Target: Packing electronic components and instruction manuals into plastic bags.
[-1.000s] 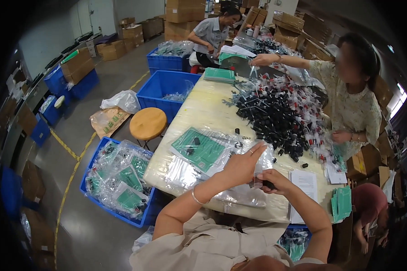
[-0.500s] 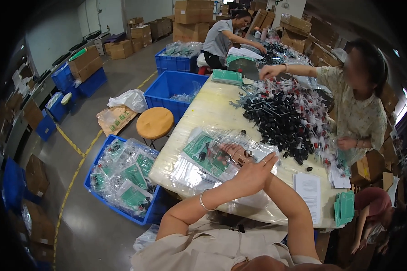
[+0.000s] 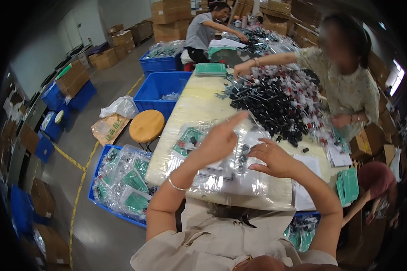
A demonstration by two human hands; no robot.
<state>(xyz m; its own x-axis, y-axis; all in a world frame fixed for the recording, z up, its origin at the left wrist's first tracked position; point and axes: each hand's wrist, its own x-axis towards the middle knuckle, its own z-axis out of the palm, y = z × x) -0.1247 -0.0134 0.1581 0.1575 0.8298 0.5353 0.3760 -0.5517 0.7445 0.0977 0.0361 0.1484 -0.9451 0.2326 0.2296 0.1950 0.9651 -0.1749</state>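
On the table before me lie clear plastic bags [image 3: 253, 185], overlapping; under the film show a green printed card [image 3: 186, 141] and small dark parts. My left hand [image 3: 218, 143], a bangle on its wrist, is over the bags with its index finger stretched out toward the far right; it is slightly blurred, and its other fingers are mostly hidden. My right hand [image 3: 272, 158] is beside it, palm down, fingers apart and slightly bent over the bags' right side. Small dark pieces [image 3: 243, 153] lie close to its fingertips. I see nothing gripped in it.
A pile of black-capped parts [image 3: 276, 106] covers the far right, where a co-worker's hand [image 3: 244, 70] reaches in. Green cards [image 3: 347, 186] and white sheets [image 3: 305, 194] lie right. At left stand a blue crate [image 3: 95, 198] of filled bags and a round stool [image 3: 147, 125].
My crossed forearms have come apart: the left hand has moved left and away from me, the right hand to the right. The whole view has also shifted a little.
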